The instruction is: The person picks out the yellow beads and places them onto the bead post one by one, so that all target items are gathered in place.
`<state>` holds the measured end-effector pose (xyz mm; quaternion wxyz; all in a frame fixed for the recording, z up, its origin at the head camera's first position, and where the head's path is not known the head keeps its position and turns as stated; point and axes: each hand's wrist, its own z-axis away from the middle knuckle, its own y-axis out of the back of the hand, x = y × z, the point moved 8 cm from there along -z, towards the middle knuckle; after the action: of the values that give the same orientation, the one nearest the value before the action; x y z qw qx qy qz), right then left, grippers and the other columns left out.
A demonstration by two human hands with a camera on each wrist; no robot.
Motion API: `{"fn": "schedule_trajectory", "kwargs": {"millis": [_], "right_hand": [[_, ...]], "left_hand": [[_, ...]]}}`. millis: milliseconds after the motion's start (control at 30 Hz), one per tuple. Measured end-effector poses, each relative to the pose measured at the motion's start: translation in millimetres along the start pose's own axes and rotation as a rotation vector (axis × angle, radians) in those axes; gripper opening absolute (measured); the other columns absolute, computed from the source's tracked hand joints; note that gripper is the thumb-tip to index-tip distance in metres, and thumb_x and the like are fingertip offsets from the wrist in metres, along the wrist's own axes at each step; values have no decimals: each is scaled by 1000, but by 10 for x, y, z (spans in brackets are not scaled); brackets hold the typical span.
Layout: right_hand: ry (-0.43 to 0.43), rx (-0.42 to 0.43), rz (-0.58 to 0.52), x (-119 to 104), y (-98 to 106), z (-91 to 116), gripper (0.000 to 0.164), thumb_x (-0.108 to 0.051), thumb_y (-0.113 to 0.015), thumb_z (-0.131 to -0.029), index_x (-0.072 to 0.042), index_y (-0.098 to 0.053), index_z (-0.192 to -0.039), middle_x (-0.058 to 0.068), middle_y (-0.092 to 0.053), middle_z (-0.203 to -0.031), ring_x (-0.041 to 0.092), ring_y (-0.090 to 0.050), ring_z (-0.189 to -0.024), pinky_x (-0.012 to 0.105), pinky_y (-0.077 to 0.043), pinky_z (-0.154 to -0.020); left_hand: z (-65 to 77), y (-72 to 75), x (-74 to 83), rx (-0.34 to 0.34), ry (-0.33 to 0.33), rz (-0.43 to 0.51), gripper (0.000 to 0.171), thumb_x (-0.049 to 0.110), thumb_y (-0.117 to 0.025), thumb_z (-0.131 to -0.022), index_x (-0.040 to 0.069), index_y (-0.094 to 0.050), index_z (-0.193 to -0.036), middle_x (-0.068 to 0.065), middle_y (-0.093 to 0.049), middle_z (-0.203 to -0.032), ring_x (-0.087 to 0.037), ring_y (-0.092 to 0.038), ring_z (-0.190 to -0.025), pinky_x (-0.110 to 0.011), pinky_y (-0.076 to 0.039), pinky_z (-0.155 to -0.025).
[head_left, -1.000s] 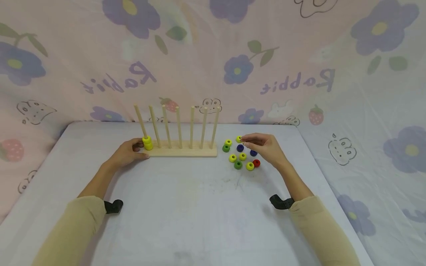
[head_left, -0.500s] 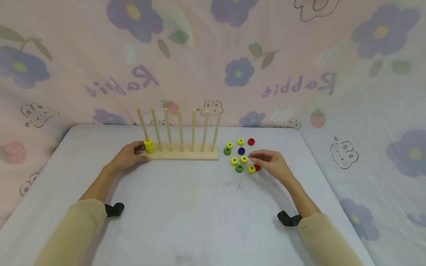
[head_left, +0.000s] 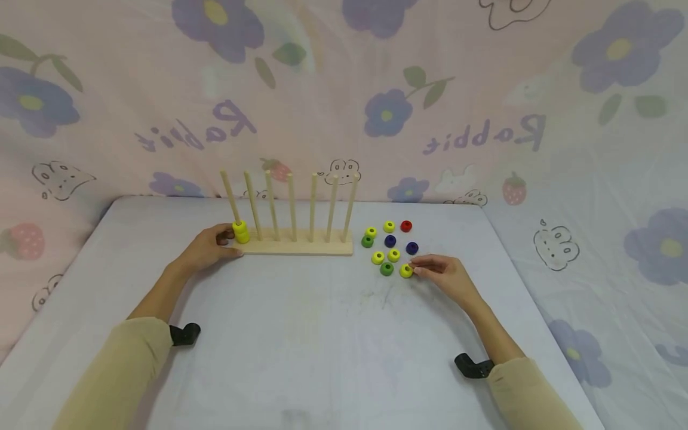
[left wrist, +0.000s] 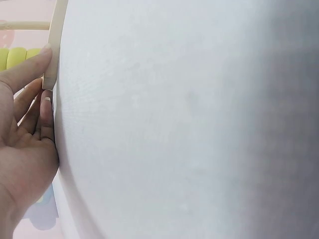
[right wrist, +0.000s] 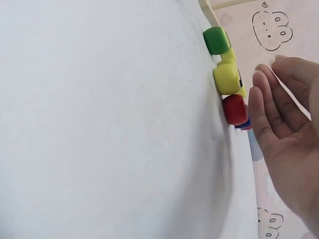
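A wooden peg rack [head_left: 292, 248] stands at the back centre, upright pegs along its base. Yellow beads [head_left: 241, 232] are stacked on its leftmost peg. My left hand [head_left: 204, 249] grips the left end of the base, thumb on the front edge, as the left wrist view shows. To the right of the rack lie loose beads. My right hand [head_left: 448, 278] hovers at their near right side, fingertips beside a yellow bead [head_left: 406, 271], fingers loosely extended around nothing. Just below those fingers in the right wrist view sits a red bead [right wrist: 235, 109], hidden by the hand in the head view.
Other loose beads include a red bead [head_left: 406, 226], a blue bead [head_left: 412, 248], a green bead [head_left: 386, 269] and several yellow ones. A white cloth [head_left: 290, 334] covers the table. Behind it hangs a patterned curtain [head_left: 322, 89]. Each wrist wears a black mount [head_left: 473, 366].
My right hand has moved from the far beads toward the near right of the group. The far red bead is now uncovered, and the near red one is covered. My left hand stays put.
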<state>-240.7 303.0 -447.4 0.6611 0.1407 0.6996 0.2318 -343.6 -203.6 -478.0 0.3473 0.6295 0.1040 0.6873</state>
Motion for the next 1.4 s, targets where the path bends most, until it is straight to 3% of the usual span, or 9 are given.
{"fn": "schedule_trajectory", "kwargs": {"millis": [333, 533, 967, 1167, 1400], "right_hand": [[-109, 9, 40, 217, 19, 72, 29, -26, -72, -93, -11, -73, -117, 7, -71, -118, 16, -67, -103, 19, -52, -84], [-124, 25, 67, 286, 12, 78, 29, -27, -71, -94, -11, -73, -118, 7, -70, -120, 20, -66, -108, 19, -52, -83], [-74, 22, 99, 258, -68, -8, 28, -19, -70, -94, -8, -71, -120, 9, -70, -119, 20, -67, -101, 19, -52, -81], [-53, 31, 156, 215, -147, -58, 32, -11, -73, -90, -6, -69, -122, 9, -72, -107, 19, -65, -90, 21, -52, -75], [-25, 84, 216, 184, -218, -81, 38, -15, -78, -86, -9, -70, -123, 3, -68, -93, 19, -59, -83, 26, -49, -70]], "left_hand": [[-20, 3, -5, 9, -5, 2, 83, 23, -77, -88, -7, -31, -151, -28, -44, -143, -41, -43, -126, -54, -34, -109], [-28, 18, -31, 13, -2, -9, 83, 23, -77, -88, -6, -31, -151, -27, -44, -143, -41, -43, -126, -54, -34, -109], [-13, 5, -20, 11, -7, -2, 83, 23, -77, -89, -9, -30, -150, -29, -45, -142, -41, -43, -127, -54, -34, -109], [-31, 11, -43, 10, -14, 4, 83, 23, -78, -88, -9, -32, -149, -30, -46, -141, -42, -43, -125, -54, -35, -107], [-42, 4, -62, 8, -15, 13, 84, 24, -78, -87, -9, -31, -149, -29, -45, -142, -41, -43, -125, -53, -35, -107]]}}
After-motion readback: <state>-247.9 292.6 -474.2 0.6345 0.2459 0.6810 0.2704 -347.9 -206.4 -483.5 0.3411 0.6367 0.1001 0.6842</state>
